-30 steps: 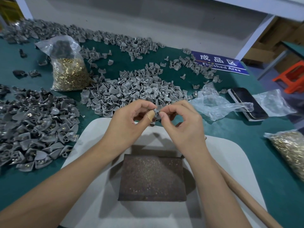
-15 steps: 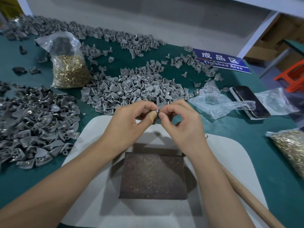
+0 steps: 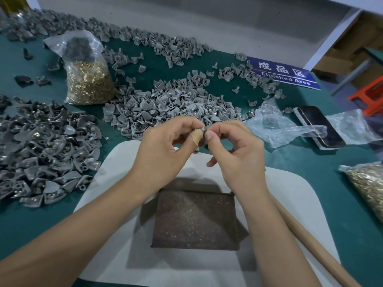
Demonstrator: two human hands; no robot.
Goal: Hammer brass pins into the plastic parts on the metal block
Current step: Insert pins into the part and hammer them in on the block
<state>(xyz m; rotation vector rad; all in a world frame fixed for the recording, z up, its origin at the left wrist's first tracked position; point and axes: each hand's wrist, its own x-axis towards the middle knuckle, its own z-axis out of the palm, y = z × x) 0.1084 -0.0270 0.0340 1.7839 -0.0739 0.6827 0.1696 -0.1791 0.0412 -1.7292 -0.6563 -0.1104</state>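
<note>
My left hand (image 3: pixel 165 150) and my right hand (image 3: pixel 238 156) meet fingertip to fingertip above the white mat, both pinching one small grey plastic part (image 3: pixel 202 129). A bandage wraps my left thumb. Whether a brass pin sits in the part is hidden by my fingers. The dark rusty metal block (image 3: pixel 195 220) lies on the mat below my wrists with nothing on it. A wooden hammer handle (image 3: pixel 315 247) runs out from under my right forearm; its head is hidden.
Heaps of grey plastic parts lie behind my hands (image 3: pixel 172 106) and at the left (image 3: pixel 45 150). Bags of brass pins stand at back left (image 3: pixel 87 79) and right edge (image 3: pixel 366 183). A phone (image 3: pixel 319 125), crumpled plastic (image 3: pixel 277 125) and a blue sign (image 3: pixel 284 73) lie at right.
Both hands stay together on the small part, with only slight finger shifts. The view has tipped a little.
</note>
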